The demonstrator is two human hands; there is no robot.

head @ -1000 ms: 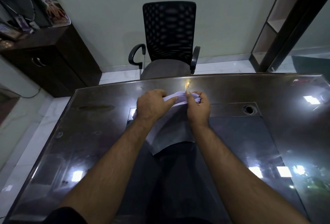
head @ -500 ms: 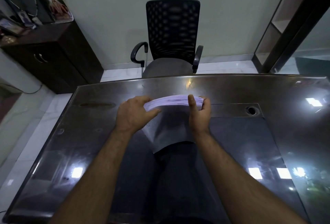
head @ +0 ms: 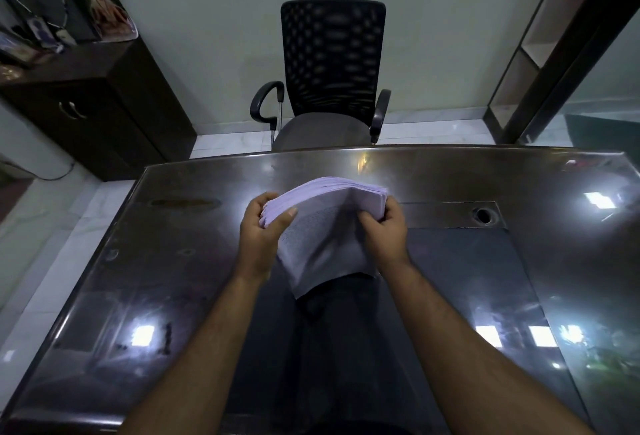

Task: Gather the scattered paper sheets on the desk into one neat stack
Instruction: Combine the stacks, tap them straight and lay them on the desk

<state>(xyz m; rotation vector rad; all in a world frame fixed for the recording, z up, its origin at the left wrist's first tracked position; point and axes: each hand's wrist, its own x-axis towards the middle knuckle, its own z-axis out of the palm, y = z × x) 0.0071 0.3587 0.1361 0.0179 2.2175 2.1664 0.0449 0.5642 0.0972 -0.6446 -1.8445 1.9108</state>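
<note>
Paper stack (head: 325, 226): lilac sheets gathered into one thick bundle, held above the desk (head: 450, 261) at its centre, tilted so the printed face looks toward the camera; the lower corner hangs free toward 6 o'clock.
Left hand (head: 263, 237): at 9 o'clock of the stack, grip closed on its left edge, thumb on the facing sheet, fingers behind.
Right hand (head: 384, 230): at 3 o'clock of the stack, grip closed on its right edge, fingers curled round the thick side.
Desk: dark, glossy, showing reflected lights.
Office chair (head: 329, 81): at 12 o'clock, beyond the far edge.
Cabinet (head: 93, 109): at 10 o'clock, against the wall.
</note>
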